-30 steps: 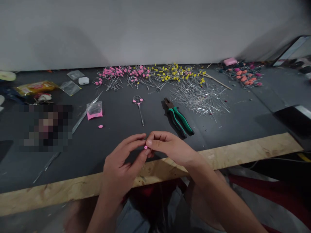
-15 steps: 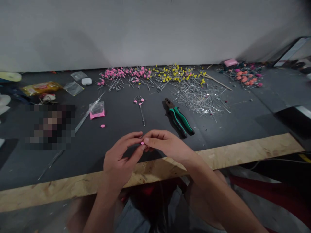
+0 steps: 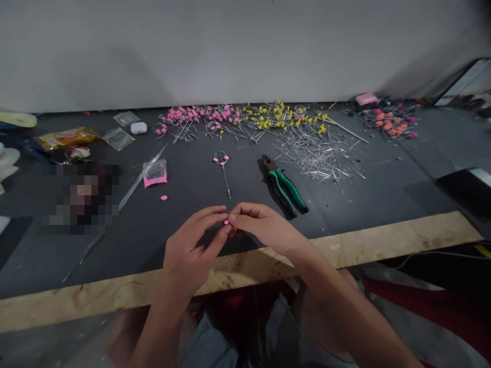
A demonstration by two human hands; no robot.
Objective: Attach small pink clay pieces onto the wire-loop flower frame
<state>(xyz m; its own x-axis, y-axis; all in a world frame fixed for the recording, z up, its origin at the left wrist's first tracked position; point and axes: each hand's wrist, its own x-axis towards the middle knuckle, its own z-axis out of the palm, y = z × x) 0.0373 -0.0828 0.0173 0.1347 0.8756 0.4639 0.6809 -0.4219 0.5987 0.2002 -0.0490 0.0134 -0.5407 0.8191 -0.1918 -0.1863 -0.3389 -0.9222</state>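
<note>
Pink bead (image 3: 226,222) (tiny) sits pinched between fingertips of left hand (image 3: 191,255) and right hand (image 3: 264,228).

No legible text anywhere in view. Yellow packet (image 3: 67,137) at the far left of the tabletop (image 3: 215,179) carries a reddish printed patch, probably a brand mark, but it is too small and blurred to read. Small pink-bottomed bag (image 3: 155,173): no print made out. Clear bags (image 3: 119,138) near the packet: no lettering seen. Green-handled pliers (image 3: 286,186): darker marks along the grips, not readable as letters or numbers. White case (image 3: 138,128): plain. A pixelated block covers part of the left side of the tabletop; nothing can be read there. No signs, numbers or labels on the wall (image 3: 230,51) behind.
</note>
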